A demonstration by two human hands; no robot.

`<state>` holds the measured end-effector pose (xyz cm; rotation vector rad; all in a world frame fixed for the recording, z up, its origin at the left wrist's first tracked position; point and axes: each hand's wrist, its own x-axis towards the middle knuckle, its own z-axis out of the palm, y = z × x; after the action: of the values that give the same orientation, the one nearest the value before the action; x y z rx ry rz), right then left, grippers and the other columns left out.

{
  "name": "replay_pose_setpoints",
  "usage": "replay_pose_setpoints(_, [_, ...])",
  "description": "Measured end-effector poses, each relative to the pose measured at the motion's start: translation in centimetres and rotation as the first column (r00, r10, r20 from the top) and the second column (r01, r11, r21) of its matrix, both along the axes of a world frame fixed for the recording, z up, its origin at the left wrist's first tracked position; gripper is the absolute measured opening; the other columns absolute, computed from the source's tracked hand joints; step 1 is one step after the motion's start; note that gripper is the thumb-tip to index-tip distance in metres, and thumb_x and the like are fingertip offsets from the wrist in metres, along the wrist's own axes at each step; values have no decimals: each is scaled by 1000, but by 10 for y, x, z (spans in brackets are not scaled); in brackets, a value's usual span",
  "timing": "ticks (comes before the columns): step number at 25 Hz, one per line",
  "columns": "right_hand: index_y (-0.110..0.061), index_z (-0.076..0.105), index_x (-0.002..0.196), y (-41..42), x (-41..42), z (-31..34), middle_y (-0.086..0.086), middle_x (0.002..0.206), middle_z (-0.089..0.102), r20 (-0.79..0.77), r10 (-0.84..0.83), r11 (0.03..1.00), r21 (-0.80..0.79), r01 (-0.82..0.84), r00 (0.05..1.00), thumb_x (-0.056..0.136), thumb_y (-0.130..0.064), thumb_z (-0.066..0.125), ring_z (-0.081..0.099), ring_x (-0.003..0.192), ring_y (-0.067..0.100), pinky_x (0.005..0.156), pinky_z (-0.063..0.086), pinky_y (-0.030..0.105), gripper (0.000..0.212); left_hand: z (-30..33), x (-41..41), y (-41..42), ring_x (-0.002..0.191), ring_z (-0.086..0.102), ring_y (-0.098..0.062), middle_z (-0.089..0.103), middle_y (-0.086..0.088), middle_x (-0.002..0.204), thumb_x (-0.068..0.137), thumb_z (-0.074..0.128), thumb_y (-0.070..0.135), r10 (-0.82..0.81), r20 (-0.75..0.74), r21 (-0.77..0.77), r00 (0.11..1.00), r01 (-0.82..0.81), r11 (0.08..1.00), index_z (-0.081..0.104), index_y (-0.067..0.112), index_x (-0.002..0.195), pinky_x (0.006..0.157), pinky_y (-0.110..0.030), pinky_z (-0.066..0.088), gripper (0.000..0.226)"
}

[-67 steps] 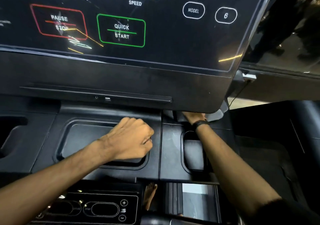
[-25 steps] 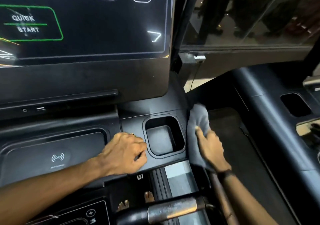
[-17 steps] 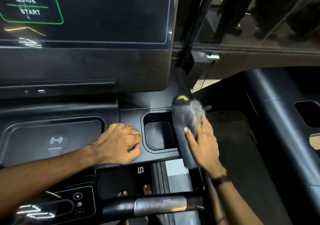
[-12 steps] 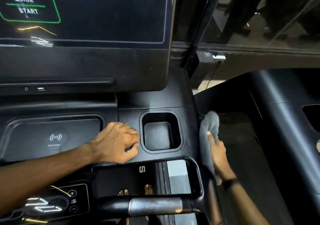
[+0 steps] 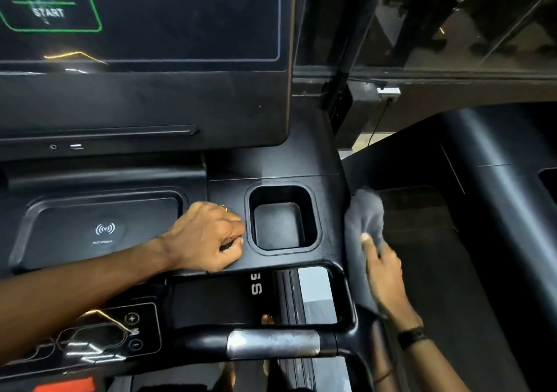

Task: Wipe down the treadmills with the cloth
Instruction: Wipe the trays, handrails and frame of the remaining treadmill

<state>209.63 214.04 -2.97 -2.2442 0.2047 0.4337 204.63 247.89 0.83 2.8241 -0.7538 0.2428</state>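
The black treadmill console fills the view, with its dark screen above. My right hand presses a grey cloth flat against the console's right outer side, fingers stretched over the cloth. My left hand rests as a loose fist on the console top, between the wireless charging pad and the square cup recess, and holds nothing.
A metal-banded handlebar crosses below the console. A small control panel sits at lower left. The neighbouring treadmill stands close on the right, with a narrow gap between. Bare toes show on the belt below.
My right hand slid the cloth from the console's right top edge down onto its outer side. My left hand stayed curled beside the cup recess.
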Motion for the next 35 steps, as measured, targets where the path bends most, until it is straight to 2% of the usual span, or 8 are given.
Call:
replay_pose_setpoints(4, [-4,55,133,46,42,19,25,136,55,-42,-225,961,-174,214,974,104,-50,35,51,124,44,104,39,50,59,3,-1,0,48,44,-22,41,1,52,73,53,26,-5,-30,17,1000,6,1000,28,22,58,48,-28,36,29])
replay_pose_setpoints(9, [-20,39,153,97,-14,27,19,152,43,335,354,751,-658,-52,873,105,-48,25,46,131,41,98,41,55,57,20,-5,11,56,44,-18,35,7,57,87,46,36,-17,-77,13,997,18,1000,33,18,60,54,-32,32,35])
replay_pose_setpoints(16, [-13,32,156,191,-99,41,23,157,36,282,586,707,-637,-308,760,98,-69,16,45,129,38,97,42,58,83,53,-38,66,54,35,-15,31,12,59,90,42,33,153,1,-139,988,-152,979,30,23,62,53,-31,27,32])
replay_pose_setpoints(21, [-12,26,158,185,-82,72,32,154,33,274,710,613,-694,-377,649,75,-93,39,53,121,41,93,49,53,117,49,-50,74,53,37,-15,37,10,60,91,41,33,191,6,-154,982,-187,970,34,22,62,54,-32,27,32])
replay_pose_setpoints(25, [-13,-11,159,174,-57,62,24,163,-22,47,911,284,-792,-541,409,42,-85,75,-11,152,42,121,8,62,162,43,-45,73,53,43,-20,41,7,58,89,41,32,206,36,-150,978,-198,969,36,20,61,53,-32,26,31])
replay_pose_setpoints(29, [-11,-9,158,190,-48,40,17,166,-13,90,934,285,-771,-570,346,52,-81,73,-16,152,37,123,5,57,151,33,-33,67,48,47,-25,49,1,54,83,43,31,217,105,-84,970,-209,974,36,20,58,52,-29,30,28])
replay_pose_setpoints(33, [-10,13,158,174,-67,33,19,165,15,122,884,385,-738,-554,452,52,-61,84,12,152,40,113,36,60,138,30,-19,60,42,39,-20,44,3,48,78,44,27,236,172,-72,957,-226,971,38,17,54,54,-27,29,27])
replay_pose_setpoints(35, [-15,-5,159,172,-53,35,16,167,-4,139,919,345,-735,-584,368,61,-62,81,-9,154,39,122,18,58,139,28,-14,53,42,40,-20,45,3,48,78,44,26,222,201,-94,954,-207,974,40,17,53,56,-26,27,27])
